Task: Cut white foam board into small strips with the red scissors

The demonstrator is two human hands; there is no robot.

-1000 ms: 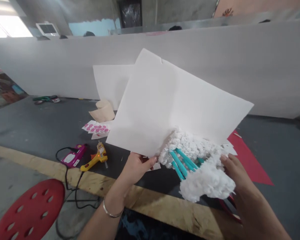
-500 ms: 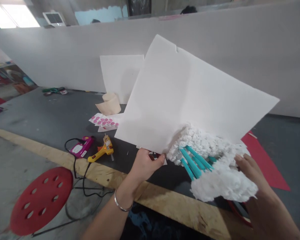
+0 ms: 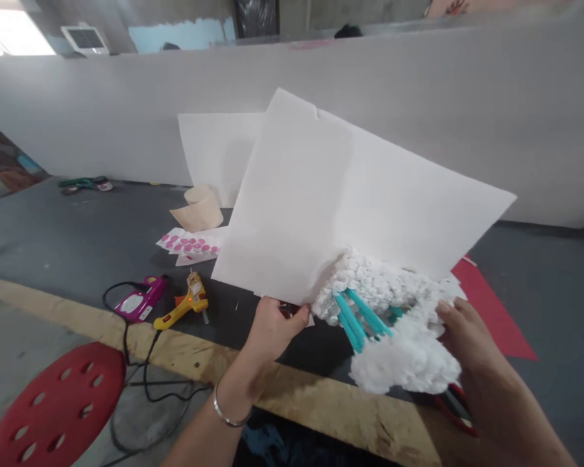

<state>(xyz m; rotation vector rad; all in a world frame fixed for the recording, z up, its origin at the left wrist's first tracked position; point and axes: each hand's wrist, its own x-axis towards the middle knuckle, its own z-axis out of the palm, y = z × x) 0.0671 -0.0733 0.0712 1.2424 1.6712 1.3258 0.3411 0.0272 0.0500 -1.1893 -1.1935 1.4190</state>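
Note:
A large white sheet [image 3: 292, 194] tilts up in front of me. Along its lower edge sits a craft piece of bunched white rosettes [image 3: 374, 275]. Teal strips [image 3: 357, 318] run from it down to a puffy white cloud shape [image 3: 403, 363]. My left hand [image 3: 275, 327] pinches the lower edge of the sheet, beside the left end of the rosettes. At the craft piece's right end, my right hand [image 3: 467, 331] is closed with its thumb on top; its other fingers are mostly hidden beneath. Red-handled scissors [image 3: 455, 412] lie partly hidden under the right wrist.
On the dark table lie a yellow glue gun [image 3: 187, 301], a purple device [image 3: 141, 299] with a cord, pink-dotted paper [image 3: 187, 244], a curled beige strip [image 3: 202, 211], red paper [image 3: 496, 311] and green-handled scissors [image 3: 85, 184]. A red stool [image 3: 61, 405] stands front left.
The whole view has shifted slightly, so most things appear further left. The sheet and cloud shape are tipped a little differently, with both hands keeping their hold.

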